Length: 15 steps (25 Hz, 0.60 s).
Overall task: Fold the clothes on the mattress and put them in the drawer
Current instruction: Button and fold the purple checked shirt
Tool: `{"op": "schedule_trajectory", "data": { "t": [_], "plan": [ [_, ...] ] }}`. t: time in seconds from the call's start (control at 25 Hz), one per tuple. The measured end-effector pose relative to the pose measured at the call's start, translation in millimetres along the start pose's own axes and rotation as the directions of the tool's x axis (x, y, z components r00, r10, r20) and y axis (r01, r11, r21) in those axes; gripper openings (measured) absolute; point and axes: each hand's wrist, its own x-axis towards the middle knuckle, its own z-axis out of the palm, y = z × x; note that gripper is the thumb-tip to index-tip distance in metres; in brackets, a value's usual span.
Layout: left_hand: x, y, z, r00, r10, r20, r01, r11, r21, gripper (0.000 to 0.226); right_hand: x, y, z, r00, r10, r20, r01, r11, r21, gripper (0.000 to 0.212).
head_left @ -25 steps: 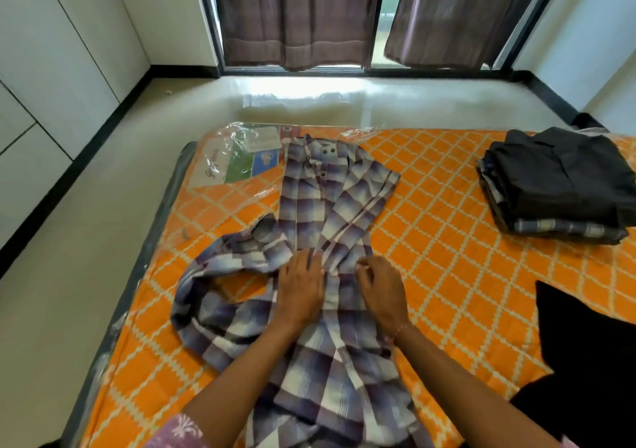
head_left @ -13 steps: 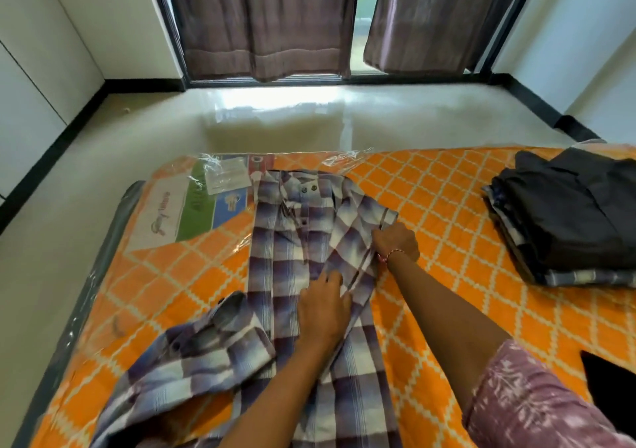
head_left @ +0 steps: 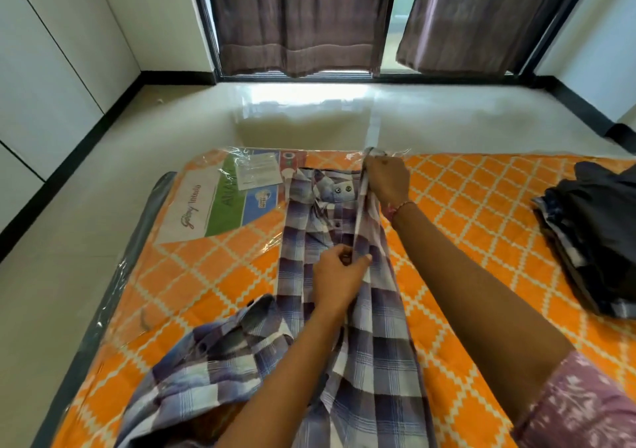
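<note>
Right hand [head_left: 387, 178] has slid up to pinch the plaid shirt [head_left: 344, 241] placket by the collar. Left hand [head_left: 339, 275] pinches it lower; next, lay that taut edge flat

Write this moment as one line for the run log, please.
step: folding shirt on mattress | left hand: pinches shirt middle | right hand: holds shirt edge near collar | folded pile: at right

Mattress label [head_left: 192, 206]: "Godrej Interio" script (small print on leaflet [head_left: 258, 171] unreadable).
</note>
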Motion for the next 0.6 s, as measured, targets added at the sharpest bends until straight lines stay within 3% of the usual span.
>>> {"op": "schedule_trajectory", "data": {
  "t": [0.12,0.2,0.28,0.36,0.48,0.6],
  "plan": [
    [17,-4,-22,0.955,-0.259,0.146,0.296,0.874,-0.386,0.011,-18,2,37,0.98,-0.165,0.109,0.177,0.977,-0.117,0.032],
    [23,-15,-30,0.936,-0.334,0.113,0.35,0.836,-0.422,0.006,-27,13,48,0.938,-0.231,0.258,0.282,0.942,-0.183,0.032],
    [25,-28,-29,0.933,-0.36,0.024,0.334,0.837,-0.434,0.014,-42,38,52,0.934,-0.251,0.256,0.322,0.9,-0.294,0.037],
    [28,-33,-25,0.936,-0.338,-0.098,0.274,0.874,-0.402,0.021,-64,66,56,0.943,-0.217,0.251,0.31,0.845,-0.435,0.045],
    [27,-30,-19,0.929,-0.244,-0.28,0.191,0.96,-0.204,0.02,-73,95,55,0.921,-0.055,0.384,0.286,0.767,-0.574,0.06],
    [22,-30,-23,0.915,-0.205,-0.347,0.195,0.979,-0.063,0.04,-62,95,46,0.953,0.006,0.303,0.184,0.783,-0.594,0.061]
  ]
}}
